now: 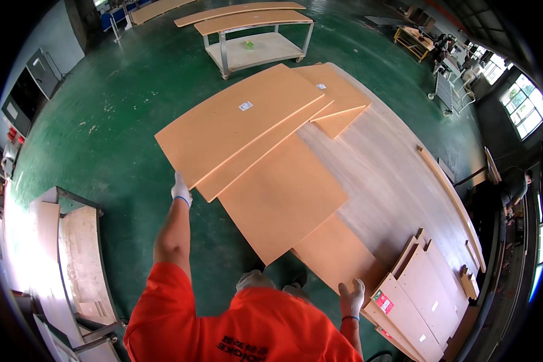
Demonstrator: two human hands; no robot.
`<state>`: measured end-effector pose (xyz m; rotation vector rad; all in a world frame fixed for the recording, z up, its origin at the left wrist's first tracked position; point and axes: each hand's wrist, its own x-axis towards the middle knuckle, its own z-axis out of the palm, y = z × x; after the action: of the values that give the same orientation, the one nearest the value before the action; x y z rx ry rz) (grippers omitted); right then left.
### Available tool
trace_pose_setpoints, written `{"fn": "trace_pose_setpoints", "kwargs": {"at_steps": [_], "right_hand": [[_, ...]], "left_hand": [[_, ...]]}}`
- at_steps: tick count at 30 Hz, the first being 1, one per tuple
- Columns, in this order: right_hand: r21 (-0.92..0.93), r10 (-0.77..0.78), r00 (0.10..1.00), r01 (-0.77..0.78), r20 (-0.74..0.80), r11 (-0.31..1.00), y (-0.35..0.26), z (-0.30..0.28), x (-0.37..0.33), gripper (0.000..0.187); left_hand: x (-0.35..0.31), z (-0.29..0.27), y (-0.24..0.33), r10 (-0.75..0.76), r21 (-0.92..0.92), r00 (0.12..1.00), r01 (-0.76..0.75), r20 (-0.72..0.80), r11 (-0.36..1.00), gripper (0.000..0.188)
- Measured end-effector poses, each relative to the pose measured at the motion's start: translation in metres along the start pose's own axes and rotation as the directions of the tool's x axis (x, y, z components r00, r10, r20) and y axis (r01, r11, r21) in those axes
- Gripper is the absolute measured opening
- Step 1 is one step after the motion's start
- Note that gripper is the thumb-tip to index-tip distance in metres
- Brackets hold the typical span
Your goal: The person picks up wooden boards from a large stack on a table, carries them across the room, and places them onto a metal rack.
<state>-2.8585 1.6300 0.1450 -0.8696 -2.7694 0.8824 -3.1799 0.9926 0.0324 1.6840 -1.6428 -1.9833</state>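
My left hand, in a white glove, grips the near left edge of a large tan wooden board with a small white label. That board lies over a second tan board, slightly offset. Beneath them a squarish tan panel hangs partly past the table's left edge. My right hand, also gloved, is raised with its fingers apart and holds nothing. It is beside a stack of paler panels with red and white labels. Another flat tan panel lies close to that hand.
The worktable has a wood-grain top and a long strip along its right side. A wheeled trolley carrying boards stands ahead on the green floor. At left is a rack. A person is at the far right.
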Motion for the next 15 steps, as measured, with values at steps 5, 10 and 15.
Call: {"fn": "trace_pose_setpoints", "kwargs": {"at_steps": [5,10,15], "right_hand": [[-0.085,-0.017,0.996,0.024,0.086,0.996,-0.024,-0.020,0.000,0.061],[-0.044,-0.133,0.975,0.143,0.179,0.989,-0.038,0.008,0.024,0.060],[0.109,-0.095,0.887,0.051,0.451,0.993,-0.097,0.040,0.030,0.061]], "left_hand": [[-0.003,0.018,0.023,0.076,-0.322,0.930,0.047,0.359,0.946,0.066],[-0.002,-0.006,0.011,0.142,-0.282,0.933,-0.046,0.332,0.958,0.063],[-0.080,-0.017,-0.055,0.199,-0.319,0.889,-0.064,0.412,0.946,0.059]]}}
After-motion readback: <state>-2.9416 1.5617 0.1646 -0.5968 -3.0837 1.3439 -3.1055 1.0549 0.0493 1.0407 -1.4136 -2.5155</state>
